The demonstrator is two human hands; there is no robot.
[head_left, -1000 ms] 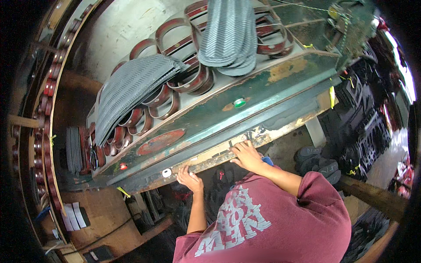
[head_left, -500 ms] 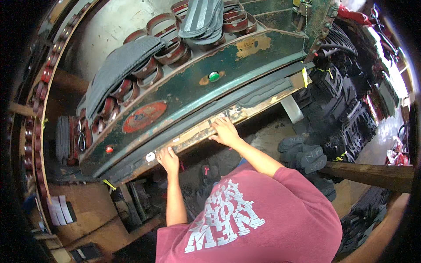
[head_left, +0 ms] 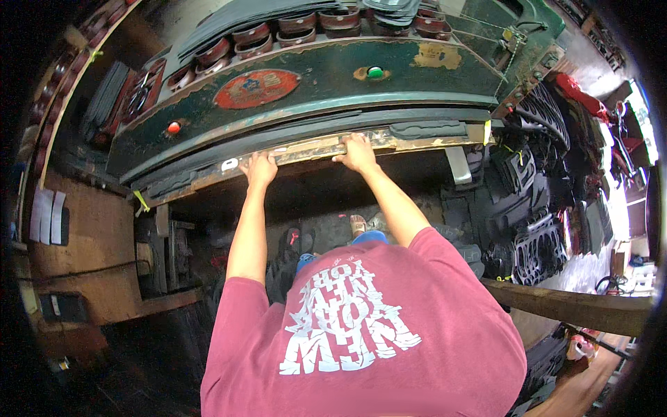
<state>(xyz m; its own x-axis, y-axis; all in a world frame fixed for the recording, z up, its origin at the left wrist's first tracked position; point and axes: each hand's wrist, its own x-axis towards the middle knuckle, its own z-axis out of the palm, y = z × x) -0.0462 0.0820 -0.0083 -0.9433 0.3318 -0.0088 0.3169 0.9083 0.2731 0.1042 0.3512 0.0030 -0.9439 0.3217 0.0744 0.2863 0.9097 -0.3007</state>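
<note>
A long worn board (head_left: 313, 146) runs along the front of a green press machine (head_left: 326, 66). My left hand (head_left: 260, 168) grips its front edge left of the middle, next to a white oval piece (head_left: 229, 165). Farther right, my right hand (head_left: 357, 151) holds the same edge, fingers over the top and thumb apart. Between the board and the machine's lower beam lies a dark rubber sheet (head_left: 278, 135). One dark strip (head_left: 427, 130) with an uneven edge lies on the board's right part.
A green button (head_left: 375, 72) and a red button (head_left: 174, 128) sit on the machine's front. Above them stand several brown ring-shaped cutting dies (head_left: 295, 29) and grey sheets (head_left: 243, 22). Dark cut-out scraps (head_left: 535, 250) hang at right. A wooden beam (head_left: 570, 306) crosses the lower right.
My view has turned, so the machine and board now lie more level and higher. Both hands stay on the board's edge; my forearms look straighter.
</note>
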